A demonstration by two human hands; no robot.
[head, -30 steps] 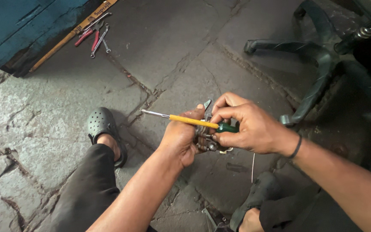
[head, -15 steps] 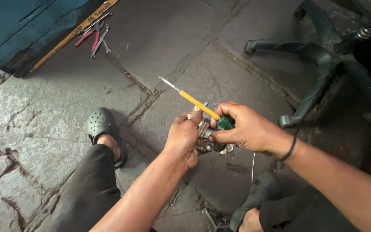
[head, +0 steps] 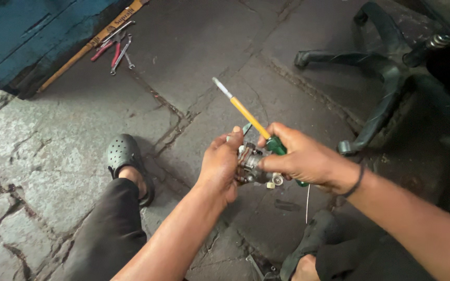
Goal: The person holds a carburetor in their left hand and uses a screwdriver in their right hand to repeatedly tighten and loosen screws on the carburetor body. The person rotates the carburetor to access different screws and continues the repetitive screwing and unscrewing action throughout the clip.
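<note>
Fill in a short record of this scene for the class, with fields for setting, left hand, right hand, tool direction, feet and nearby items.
Setting: cracked grey stone floor, seen from above
Left hand: grips a small grey metal mechanical part
Right hand: holds a screwdriver with green handle and yellow shaft, also touching the part
Tool direction: tip points up and to the left, away from the part
Feet: dark perforated clog on one foot
Nearby items: red-handled pliers and spanners by a blue wooden board; black star-shaped chair base
</note>
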